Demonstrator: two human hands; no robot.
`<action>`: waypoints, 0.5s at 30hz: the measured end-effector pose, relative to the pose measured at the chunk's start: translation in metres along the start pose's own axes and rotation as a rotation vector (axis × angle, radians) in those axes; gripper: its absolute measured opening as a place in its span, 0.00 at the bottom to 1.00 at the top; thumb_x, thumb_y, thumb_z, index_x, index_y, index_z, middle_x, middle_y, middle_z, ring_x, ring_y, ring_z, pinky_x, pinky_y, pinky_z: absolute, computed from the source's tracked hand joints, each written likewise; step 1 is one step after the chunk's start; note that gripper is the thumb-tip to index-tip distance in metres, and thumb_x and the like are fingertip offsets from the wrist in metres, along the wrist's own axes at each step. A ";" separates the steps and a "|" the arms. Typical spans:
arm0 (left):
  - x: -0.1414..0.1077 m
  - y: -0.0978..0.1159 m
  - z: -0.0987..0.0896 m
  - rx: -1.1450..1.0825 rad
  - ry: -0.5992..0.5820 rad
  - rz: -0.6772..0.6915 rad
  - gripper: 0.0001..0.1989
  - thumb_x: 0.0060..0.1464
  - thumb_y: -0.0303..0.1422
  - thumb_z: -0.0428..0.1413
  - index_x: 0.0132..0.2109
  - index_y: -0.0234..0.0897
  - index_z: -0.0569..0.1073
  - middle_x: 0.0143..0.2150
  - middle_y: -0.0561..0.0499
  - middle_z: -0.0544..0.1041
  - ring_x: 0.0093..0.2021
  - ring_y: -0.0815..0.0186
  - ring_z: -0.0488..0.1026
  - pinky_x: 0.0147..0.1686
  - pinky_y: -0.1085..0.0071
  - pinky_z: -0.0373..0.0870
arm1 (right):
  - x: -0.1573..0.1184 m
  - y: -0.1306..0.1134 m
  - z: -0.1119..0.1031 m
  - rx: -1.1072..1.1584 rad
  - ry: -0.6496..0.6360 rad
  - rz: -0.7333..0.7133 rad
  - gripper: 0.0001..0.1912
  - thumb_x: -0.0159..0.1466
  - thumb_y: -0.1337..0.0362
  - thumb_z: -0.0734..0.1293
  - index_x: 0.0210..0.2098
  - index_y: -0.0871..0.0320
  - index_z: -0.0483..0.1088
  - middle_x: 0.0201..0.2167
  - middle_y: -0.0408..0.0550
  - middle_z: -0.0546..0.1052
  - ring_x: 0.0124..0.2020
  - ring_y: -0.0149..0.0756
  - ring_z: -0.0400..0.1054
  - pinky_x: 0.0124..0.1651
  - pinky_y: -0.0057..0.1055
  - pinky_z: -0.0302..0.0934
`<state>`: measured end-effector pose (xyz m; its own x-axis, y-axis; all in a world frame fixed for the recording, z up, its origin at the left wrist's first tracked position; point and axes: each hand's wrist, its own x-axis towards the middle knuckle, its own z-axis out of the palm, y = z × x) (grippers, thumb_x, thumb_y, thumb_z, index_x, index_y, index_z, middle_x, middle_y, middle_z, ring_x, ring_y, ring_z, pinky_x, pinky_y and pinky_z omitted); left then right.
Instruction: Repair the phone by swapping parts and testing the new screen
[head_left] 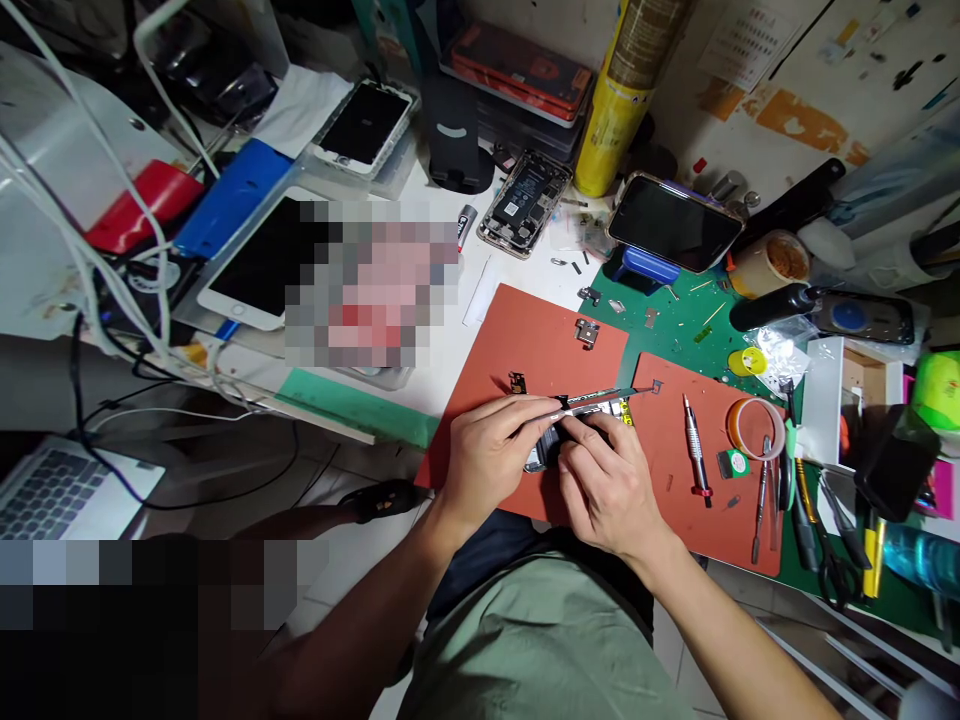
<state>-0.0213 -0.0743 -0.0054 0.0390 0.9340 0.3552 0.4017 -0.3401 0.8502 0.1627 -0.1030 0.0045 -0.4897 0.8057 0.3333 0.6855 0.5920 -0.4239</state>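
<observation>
My left hand [491,450] is closed, with thumb and fingers pinching a thin dark phone part [596,400], seen nearly edge-on and tilted. Close against it, my right hand [604,475] has its fingers curled at the part's lower edge; what lies between those fingertips is hidden. Below and between both hands, a phone body [541,452] shows in part on the red mat [517,340]. A small dark component [517,382] lies beyond my left hand, and a metal bracket [587,333] sits farther up the mat. A small connector [657,386] appears at the thin part's far right.
Right of my hands lie a screwdriver [696,450], a tape roll [756,428], a metal spudger [761,500] and scissors [838,575]. An opened phone [525,203] and a propped phone [673,222] stand at the back. White cables [154,270] hang at the left.
</observation>
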 end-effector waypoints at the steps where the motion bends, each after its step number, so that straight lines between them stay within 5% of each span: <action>1: 0.000 0.000 0.000 -0.001 -0.003 0.004 0.09 0.65 0.22 0.62 0.47 0.39 0.84 0.44 0.51 0.88 0.45 0.65 0.85 0.50 0.70 0.80 | 0.000 0.001 -0.001 0.011 -0.005 0.005 0.07 0.70 0.71 0.64 0.43 0.62 0.74 0.56 0.60 0.81 0.54 0.53 0.66 0.54 0.50 0.66; 15: 0.006 0.000 -0.006 -0.004 -0.039 0.016 0.08 0.66 0.25 0.62 0.47 0.40 0.84 0.44 0.51 0.88 0.43 0.65 0.85 0.48 0.70 0.82 | 0.001 0.010 -0.008 0.019 -0.095 -0.007 0.07 0.71 0.70 0.62 0.43 0.59 0.72 0.60 0.56 0.79 0.58 0.55 0.65 0.58 0.53 0.61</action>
<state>-0.0261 -0.0692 -0.0008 0.0812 0.9320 0.3532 0.3973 -0.3553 0.8461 0.1732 -0.0963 0.0080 -0.5439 0.7993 0.2553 0.6720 0.5972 -0.4379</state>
